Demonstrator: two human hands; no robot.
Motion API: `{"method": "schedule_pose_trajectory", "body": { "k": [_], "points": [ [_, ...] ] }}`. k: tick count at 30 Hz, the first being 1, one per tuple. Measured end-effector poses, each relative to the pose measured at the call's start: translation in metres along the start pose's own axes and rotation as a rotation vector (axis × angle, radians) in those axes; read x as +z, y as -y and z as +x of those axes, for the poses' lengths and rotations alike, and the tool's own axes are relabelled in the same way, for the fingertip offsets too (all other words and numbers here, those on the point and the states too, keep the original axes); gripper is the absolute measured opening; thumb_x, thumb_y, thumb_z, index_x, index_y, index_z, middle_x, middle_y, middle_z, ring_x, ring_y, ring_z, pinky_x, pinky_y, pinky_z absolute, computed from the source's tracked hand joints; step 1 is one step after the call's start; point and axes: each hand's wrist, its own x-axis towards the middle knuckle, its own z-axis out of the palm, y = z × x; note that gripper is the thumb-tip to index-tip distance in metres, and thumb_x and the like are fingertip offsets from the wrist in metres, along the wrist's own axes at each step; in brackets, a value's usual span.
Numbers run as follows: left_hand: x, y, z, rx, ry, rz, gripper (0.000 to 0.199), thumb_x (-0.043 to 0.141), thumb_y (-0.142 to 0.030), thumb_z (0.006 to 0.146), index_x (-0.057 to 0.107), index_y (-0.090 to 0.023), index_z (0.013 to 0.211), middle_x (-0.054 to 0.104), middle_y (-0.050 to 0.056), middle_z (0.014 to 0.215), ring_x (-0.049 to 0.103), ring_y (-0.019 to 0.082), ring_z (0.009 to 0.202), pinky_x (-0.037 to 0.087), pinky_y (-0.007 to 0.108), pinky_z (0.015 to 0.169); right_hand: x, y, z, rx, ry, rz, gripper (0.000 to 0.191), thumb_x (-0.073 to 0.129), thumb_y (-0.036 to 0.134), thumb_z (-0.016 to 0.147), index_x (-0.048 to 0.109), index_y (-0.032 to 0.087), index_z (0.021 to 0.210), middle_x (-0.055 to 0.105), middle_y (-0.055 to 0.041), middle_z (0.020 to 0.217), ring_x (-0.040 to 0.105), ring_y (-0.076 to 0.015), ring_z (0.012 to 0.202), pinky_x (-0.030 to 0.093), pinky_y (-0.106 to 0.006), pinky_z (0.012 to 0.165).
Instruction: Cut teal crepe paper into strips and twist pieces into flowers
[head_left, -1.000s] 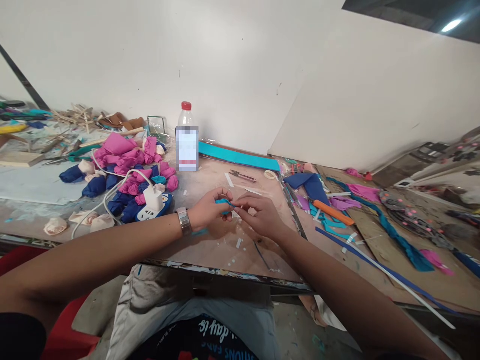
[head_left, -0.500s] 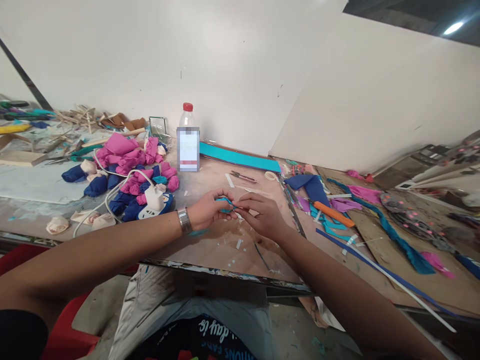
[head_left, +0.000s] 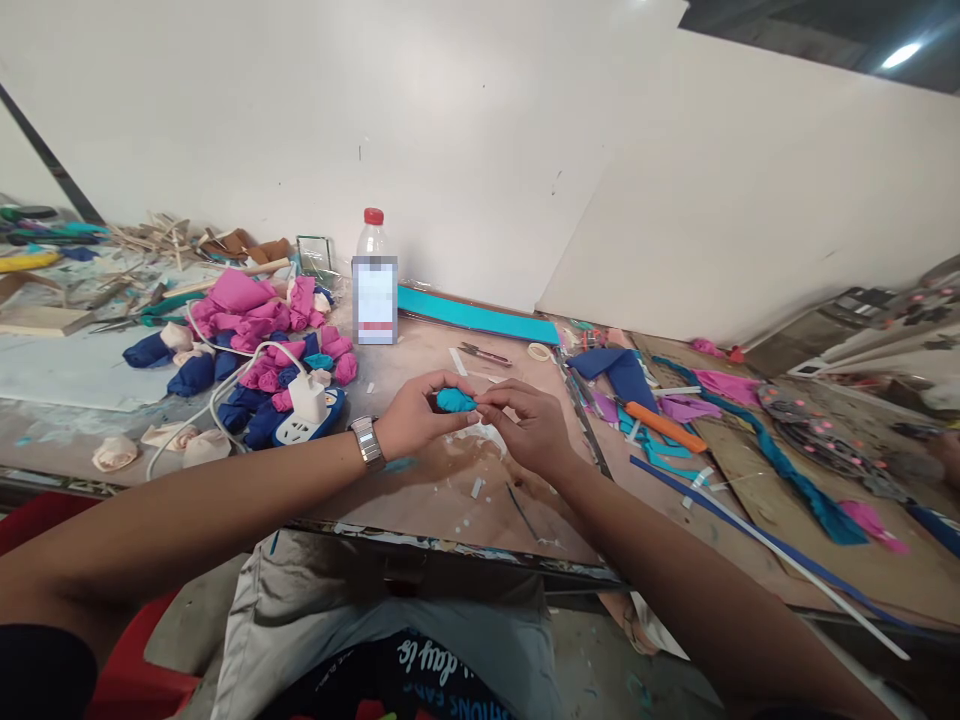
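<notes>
A small bunched turquoise fabric flower [head_left: 454, 401] is held over the middle of the work table [head_left: 420, 500]. My left hand [head_left: 415, 418], with a metal watch on its wrist, is closed round its left side with thumb and fingers. At its right end my right hand [head_left: 525, 422] pinches the tip between thumb and forefinger. What exactly lies between those right fingertips is too small to make out. Behind the hands lie small dark-handled snips [head_left: 484, 355] and a ring of pale tape [head_left: 538, 351].
Pink, navy and cream fabric flowers [head_left: 240, 300] are heaped at left, with a white plug and cable [head_left: 306, 396] over them. A red-capped bottle [head_left: 373, 240] stands behind. A turquoise strip [head_left: 480, 318] lies along the wall. An orange-handled tool [head_left: 664, 427] and fabric scraps lie at right.
The turquoise fabric flower has turned and more of it shows between my hands. My left fingers have shifted round it, and the right hand still pinches its end.
</notes>
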Motion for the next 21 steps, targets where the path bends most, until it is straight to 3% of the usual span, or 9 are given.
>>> {"method": "schedule_pose_trajectory", "body": {
  "k": [5,12,21],
  "points": [
    [-0.001,-0.001,0.0,0.041,-0.042,0.074,0.037,0.087,-0.04,0.075,0.072,-0.016,0.099,0.073,0.004,0.091,0.063,0.014,0.076,0.051,0.026,0.07,0.002,0.002,-0.001,0.052,0.015,0.034,0.012,0.071,0.031,0.093,0.079,0.022,0.092,0.078,-0.0064,0.089,0.072,-0.0197,0.079,0.057,-0.034,0.073],
    [-0.003,0.003,0.001,0.039,-0.046,0.109,0.038,0.088,-0.041,0.075,0.074,-0.015,0.099,0.077,0.007,0.092,0.068,0.017,0.078,0.053,0.028,0.07,0.009,-0.007,-0.005,0.306,0.044,0.282,0.023,0.078,0.043,0.086,0.079,0.02,0.089,0.079,-0.0052,0.082,0.073,-0.0202,0.074,0.058,-0.033,0.07],
    [-0.003,0.006,0.002,0.078,-0.017,0.0,0.036,0.087,-0.037,0.076,0.073,-0.016,0.101,0.078,0.009,0.098,0.074,0.02,0.084,0.058,0.031,0.074,0.011,-0.005,-0.004,0.378,-0.011,0.531,0.024,0.086,0.044,0.079,0.08,0.023,0.09,0.078,-0.0026,0.08,0.073,-0.0181,0.073,0.061,-0.034,0.074]
  ]
}}
